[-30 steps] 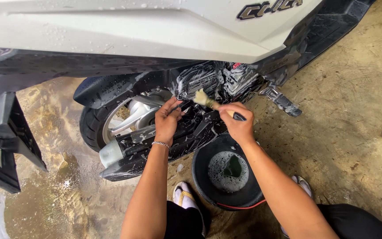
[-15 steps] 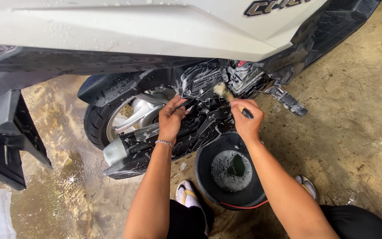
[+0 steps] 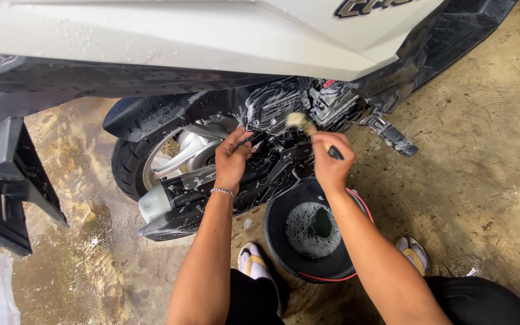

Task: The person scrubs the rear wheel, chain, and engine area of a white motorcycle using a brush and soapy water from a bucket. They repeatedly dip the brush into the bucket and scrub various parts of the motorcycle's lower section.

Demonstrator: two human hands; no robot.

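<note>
Head view shows scrubbing under way: the right hand (image 3: 331, 165) is closed around a brush (image 3: 303, 124), bristles on the soapy engine (image 3: 272, 108) of the scooter (image 3: 182, 36). Next likely calls for a dip in the near bucket (image 3: 284, 247). Left hand (image 3: 233, 161), loosely curled, rests on the dark casing (image 3: 212, 186).

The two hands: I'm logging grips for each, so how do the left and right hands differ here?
The right hand is closed round the dark handle of a brush, bristles on the soapy engine casing; the left hand holds no tool and rests its fingers on the black engine parts. The left wrist wears a bracelet; the right wrist is bare. The right hand sits above the bucket, the left nearer the rear wheel. Both are bare.
</note>
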